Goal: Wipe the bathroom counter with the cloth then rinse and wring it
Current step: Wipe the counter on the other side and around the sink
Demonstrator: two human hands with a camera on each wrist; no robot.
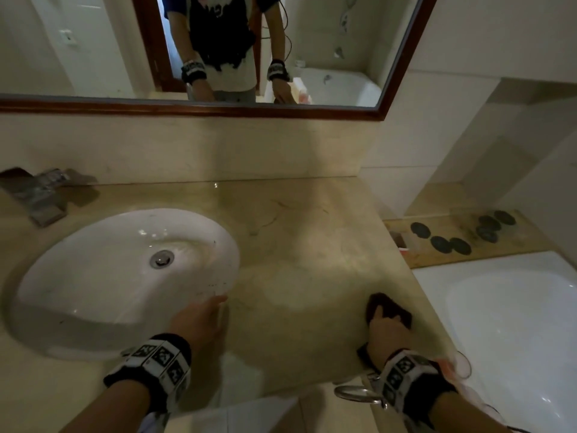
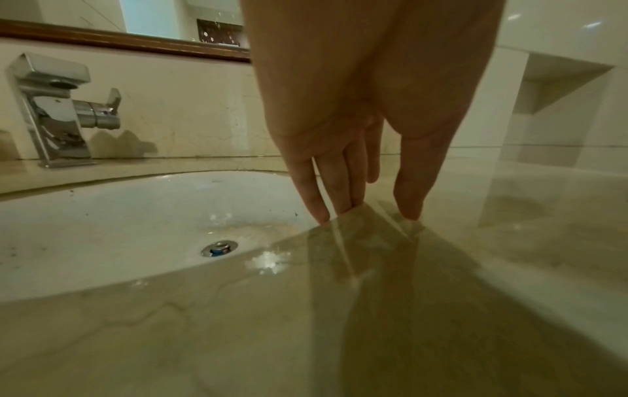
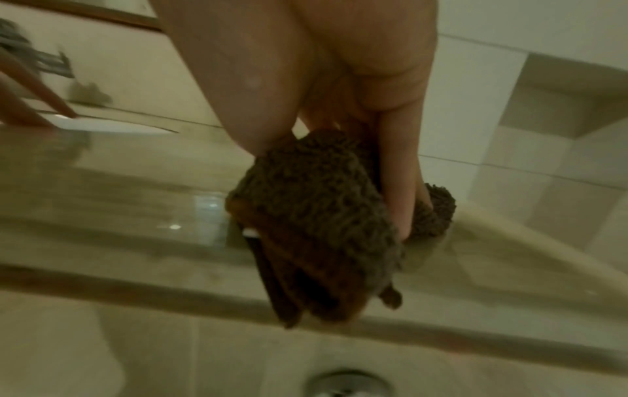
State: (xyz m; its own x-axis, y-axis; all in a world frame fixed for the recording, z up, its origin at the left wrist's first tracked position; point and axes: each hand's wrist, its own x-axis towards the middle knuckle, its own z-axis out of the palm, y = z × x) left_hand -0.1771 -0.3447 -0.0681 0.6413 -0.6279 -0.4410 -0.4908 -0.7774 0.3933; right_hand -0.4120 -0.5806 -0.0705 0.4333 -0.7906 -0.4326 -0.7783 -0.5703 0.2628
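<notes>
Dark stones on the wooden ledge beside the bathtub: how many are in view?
7 dark stones, as far as I can tell. Three lie at the ledge's left part; four cluster at its far right, overlapping, so another may be hidden.

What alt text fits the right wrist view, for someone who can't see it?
The right hand presses a folded brown cloth onto the beige counter near its front edge, fingers curled into the folds. The picture is blurred; a tiled wall niche shows at right.
</notes>
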